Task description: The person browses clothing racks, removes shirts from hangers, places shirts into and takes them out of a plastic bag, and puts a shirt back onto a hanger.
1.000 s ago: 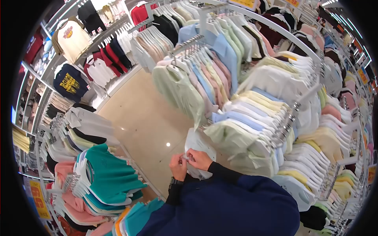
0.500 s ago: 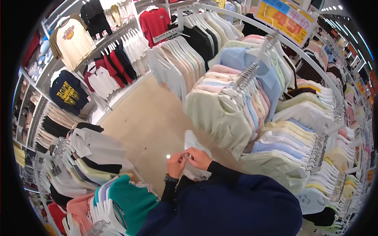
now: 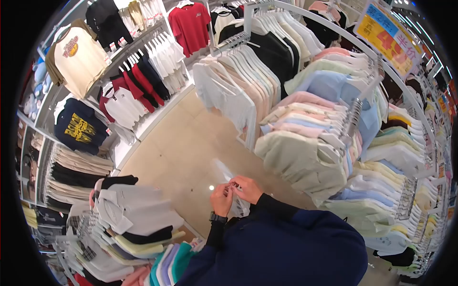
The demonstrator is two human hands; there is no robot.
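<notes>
My left hand [image 3: 221,199], with a dark watch on its wrist, is closed, its fingertips pinched together in front of my body. Against it, my right hand [image 3: 247,189] is closed too, and the fingertips of both hands meet. Between and below them hangs a thin, see-through plastic bag [image 3: 242,208], part of which also shows beyond the fingers. Both hands seem to pinch its edge; the exact spot is hidden by the fingers. Dark sleeves cover both forearms.
Pastel tops on hangers [image 3: 300,157] crowd a metal rack at the right. Grey polo shirts [image 3: 129,209] hang at the lower left. Wall shelves with shirts [image 3: 78,57] line the left. A yellow price sign [image 3: 389,38] hangs at the upper right, above tiled floor [image 3: 176,152].
My view has turned, so the racks have shifted across it. Both hands stay together, pinching; the plastic bag now hangs lower and narrower beyond the fingers.
</notes>
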